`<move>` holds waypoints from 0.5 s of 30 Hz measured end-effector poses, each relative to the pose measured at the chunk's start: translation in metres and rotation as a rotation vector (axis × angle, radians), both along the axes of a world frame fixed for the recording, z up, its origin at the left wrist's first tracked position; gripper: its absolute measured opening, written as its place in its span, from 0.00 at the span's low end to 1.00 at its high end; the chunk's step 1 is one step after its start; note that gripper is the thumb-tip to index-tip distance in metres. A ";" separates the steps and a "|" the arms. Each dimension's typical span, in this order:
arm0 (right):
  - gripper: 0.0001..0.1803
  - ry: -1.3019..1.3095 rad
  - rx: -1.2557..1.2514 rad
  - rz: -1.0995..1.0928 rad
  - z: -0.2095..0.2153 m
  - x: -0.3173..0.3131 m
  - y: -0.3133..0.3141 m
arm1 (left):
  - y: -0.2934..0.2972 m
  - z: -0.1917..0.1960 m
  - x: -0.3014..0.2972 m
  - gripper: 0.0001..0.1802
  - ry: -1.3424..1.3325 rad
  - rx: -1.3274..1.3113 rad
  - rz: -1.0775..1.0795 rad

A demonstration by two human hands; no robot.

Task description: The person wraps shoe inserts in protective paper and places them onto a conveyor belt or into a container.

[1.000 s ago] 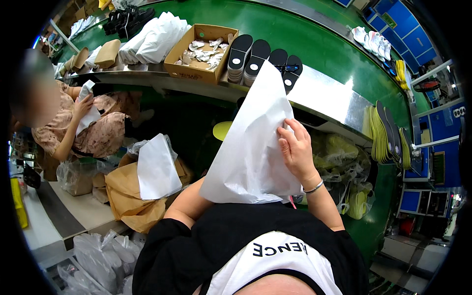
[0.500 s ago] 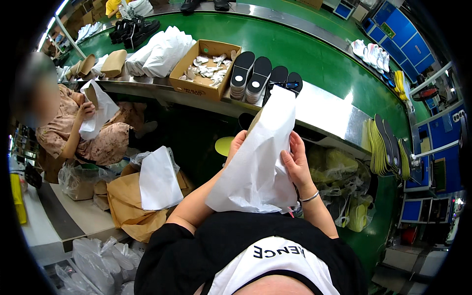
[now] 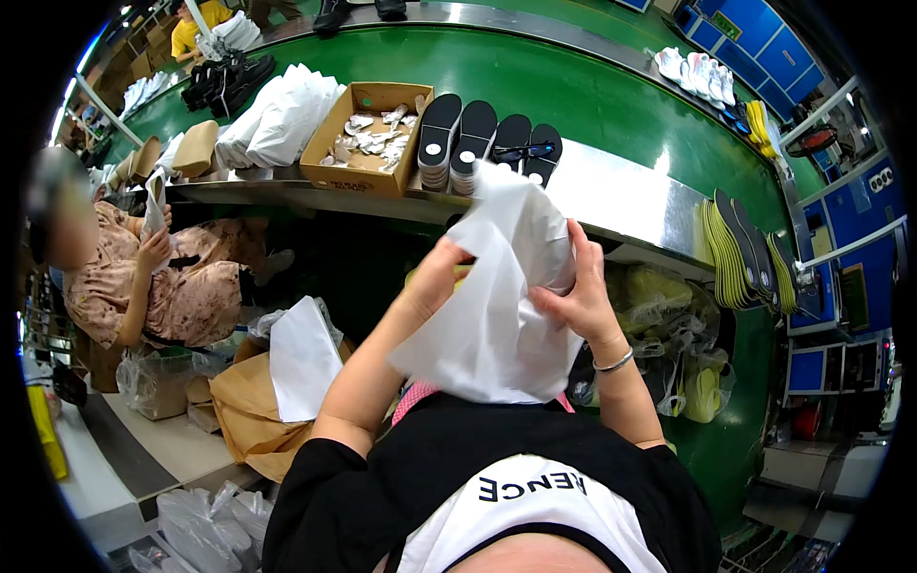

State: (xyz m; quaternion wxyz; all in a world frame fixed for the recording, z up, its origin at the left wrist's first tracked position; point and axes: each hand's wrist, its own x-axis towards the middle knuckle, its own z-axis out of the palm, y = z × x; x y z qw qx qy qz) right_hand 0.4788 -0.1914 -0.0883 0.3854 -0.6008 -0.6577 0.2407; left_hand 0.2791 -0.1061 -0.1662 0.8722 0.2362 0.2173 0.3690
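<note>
A sheet of thin white paper (image 3: 478,334) hangs in front of my chest, folded around an elongated form. The paper hides what that form is. My right hand (image 3: 585,294) grips the wrapped part from the right, thumb across the front and fingers behind. At the left edge of the sheet, my left hand (image 3: 437,275) pinches the paper, its fingertips partly covered and slightly blurred. The paper's upper end is folded over near the bench edge, and its lower corner flares out to the left.
Ahead on the metal-edged bench stand a cardboard box (image 3: 315,170) of crumpled pieces, stacked black insoles (image 3: 475,134), glasses (image 3: 525,151) and white-wrapped bundles (image 3: 277,119). White sheets (image 3: 304,358) lie on brown paper at left. A co-worker (image 3: 124,258) sits farther left. Yellow-green insoles (image 3: 731,253) stand right.
My left hand has moved left and drawn the paper's left side outward and over. A brown edge seen inside the paper is now covered. The co-worker's white paper is turned more upright.
</note>
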 end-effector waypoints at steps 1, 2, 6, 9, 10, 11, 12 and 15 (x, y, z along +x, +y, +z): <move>0.50 -0.092 0.038 -0.014 -0.001 0.005 -0.001 | 0.007 0.001 -0.009 0.33 0.022 0.042 -0.040; 0.50 -0.184 0.076 -0.031 -0.004 0.009 -0.003 | 0.015 0.001 -0.016 0.39 0.044 0.087 -0.083; 0.49 -0.471 0.120 -0.059 -0.003 0.010 -0.011 | 0.012 0.051 -0.009 0.44 0.078 0.392 -0.067; 0.47 -0.532 0.121 -0.077 0.000 0.008 -0.015 | 0.015 0.066 -0.003 0.25 0.274 0.472 0.083; 0.45 -0.512 0.127 -0.069 0.001 0.008 -0.017 | 0.016 0.062 0.000 0.14 0.319 0.340 0.164; 0.43 -0.492 0.137 -0.060 0.002 0.008 -0.018 | 0.019 0.057 0.000 0.11 0.355 0.336 0.184; 0.40 -0.462 0.171 -0.046 0.001 0.010 -0.020 | 0.022 0.050 0.000 0.09 0.390 0.333 0.203; 0.32 -0.334 0.176 -0.085 -0.008 0.016 -0.026 | 0.023 0.036 0.009 0.05 0.466 0.349 0.241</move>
